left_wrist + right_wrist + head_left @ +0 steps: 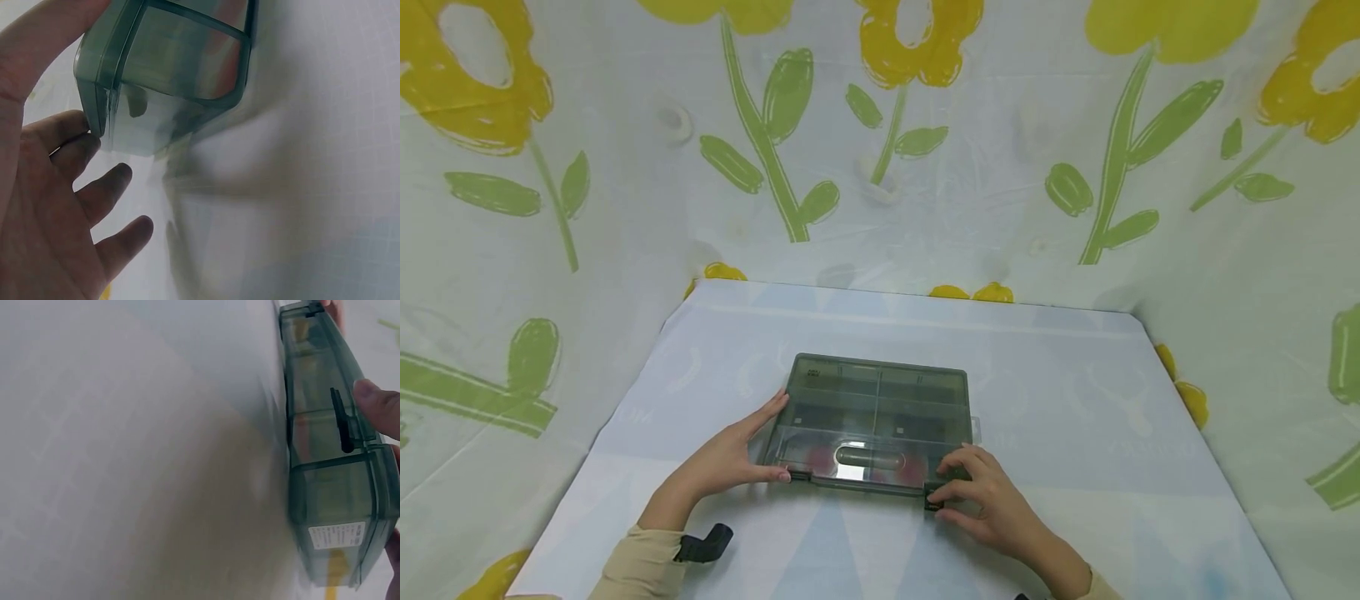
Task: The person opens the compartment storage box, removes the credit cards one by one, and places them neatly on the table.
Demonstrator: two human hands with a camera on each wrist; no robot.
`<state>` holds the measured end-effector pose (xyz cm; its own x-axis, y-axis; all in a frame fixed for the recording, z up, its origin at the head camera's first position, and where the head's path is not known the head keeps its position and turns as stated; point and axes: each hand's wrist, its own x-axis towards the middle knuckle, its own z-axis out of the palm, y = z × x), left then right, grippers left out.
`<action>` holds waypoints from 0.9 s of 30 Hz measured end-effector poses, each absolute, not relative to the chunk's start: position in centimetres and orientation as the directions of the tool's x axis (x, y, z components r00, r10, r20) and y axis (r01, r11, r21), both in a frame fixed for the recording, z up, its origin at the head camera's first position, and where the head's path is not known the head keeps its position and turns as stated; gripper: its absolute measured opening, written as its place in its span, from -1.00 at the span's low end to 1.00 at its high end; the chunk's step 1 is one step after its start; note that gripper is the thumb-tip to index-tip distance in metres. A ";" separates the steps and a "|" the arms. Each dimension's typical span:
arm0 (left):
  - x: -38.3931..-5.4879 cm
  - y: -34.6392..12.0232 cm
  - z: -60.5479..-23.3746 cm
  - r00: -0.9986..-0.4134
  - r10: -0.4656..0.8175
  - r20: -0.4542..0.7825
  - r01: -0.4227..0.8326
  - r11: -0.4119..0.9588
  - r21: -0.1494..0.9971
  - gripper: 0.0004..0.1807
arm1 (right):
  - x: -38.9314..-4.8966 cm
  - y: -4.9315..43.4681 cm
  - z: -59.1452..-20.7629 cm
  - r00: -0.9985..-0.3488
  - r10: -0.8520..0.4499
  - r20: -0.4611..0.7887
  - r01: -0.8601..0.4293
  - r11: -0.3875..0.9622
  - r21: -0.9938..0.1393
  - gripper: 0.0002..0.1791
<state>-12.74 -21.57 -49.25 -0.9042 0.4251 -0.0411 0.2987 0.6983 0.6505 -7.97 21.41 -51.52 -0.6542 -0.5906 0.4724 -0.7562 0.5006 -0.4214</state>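
A translucent dark green compartment storage box (842, 392) lies on the table, its lid down. Something red shows through its front section. My left hand (730, 450) spreads along the box's left end, thumb at the front corner by a black latch (801, 476) and index finger against the side. In the left wrist view, its outer fingers stand apart from the box. At the front right corner, my right hand (985, 496) has bent fingers and thumb at the other latch (342, 419), which sticks out from the front wall in the right wrist view.
A pale patterned cloth covers the table (1075, 417). A flower-print curtain (985, 167) hangs behind it and along both sides. The box's right end carries a white printed label (337, 535). A black strap piece (707, 543) sits by the left sleeve.
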 end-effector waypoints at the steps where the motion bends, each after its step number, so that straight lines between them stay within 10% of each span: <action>1: -12.7 -21.6 -49.3 -0.904 0.425 -0.040 0.296 0.693 0.657 0.29 | -8.0 21.4 -51.5 -0.652 -0.587 0.481 -0.758 0.498 -0.420 -0.67; 27: -13.1 -21.9 -49.9 -0.879 0.477 -0.014 0.330 0.628 0.705 0.23 | -8.7 17.9 -50.5 -0.687 -0.525 0.503 -0.727 0.499 -0.472 -0.76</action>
